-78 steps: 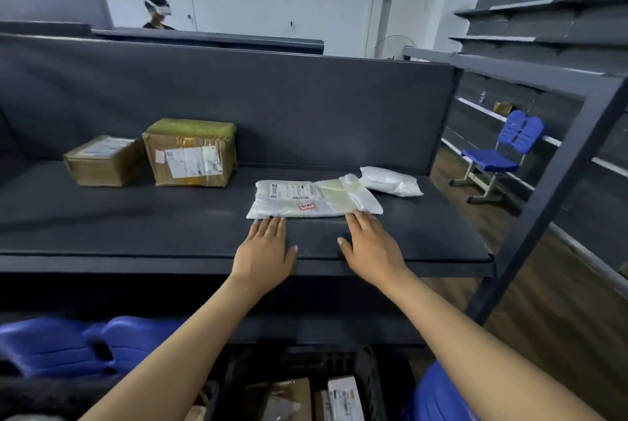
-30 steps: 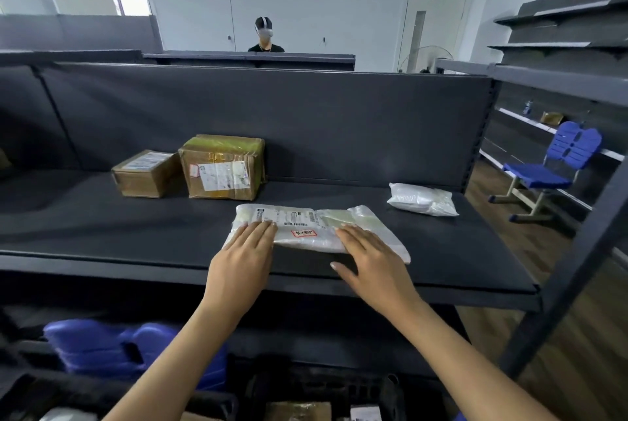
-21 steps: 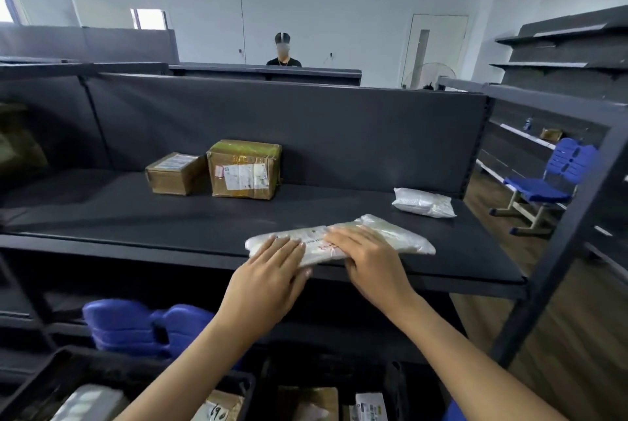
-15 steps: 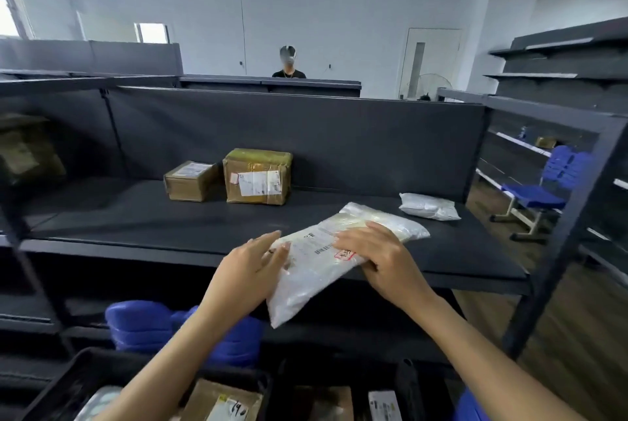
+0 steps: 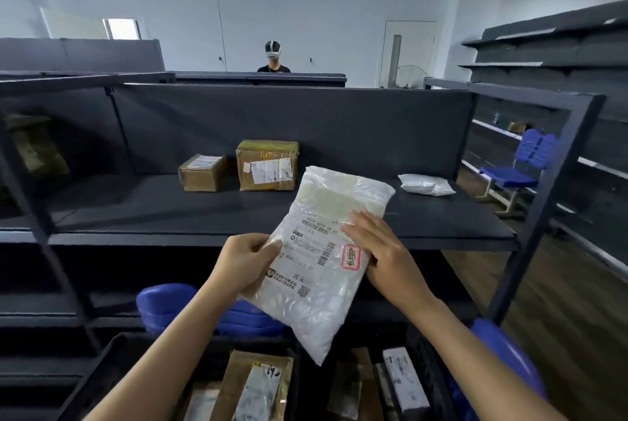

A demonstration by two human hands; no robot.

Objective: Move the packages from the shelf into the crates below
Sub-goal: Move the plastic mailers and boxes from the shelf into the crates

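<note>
A flat white plastic mailer with a printed label hangs upright in front of the dark shelf. My left hand grips its left edge with thumb on the front. My right hand holds its right edge, fingers laid across the label side. Two taped brown boxes remain on the shelf, a small box and a larger box, plus a small white pouch at the right. Below, a black crate and a second crate hold several parcels.
A slanted metal upright frames the shelf's right end. Blue plastic items lie under the shelf and a blue chair stands at the right. A person with a headset stands behind the far partition.
Both hands slid the white mailer to the shelf's front edge, lifted it off and turned it upright with the label facing me. The view tilted up and back.
</note>
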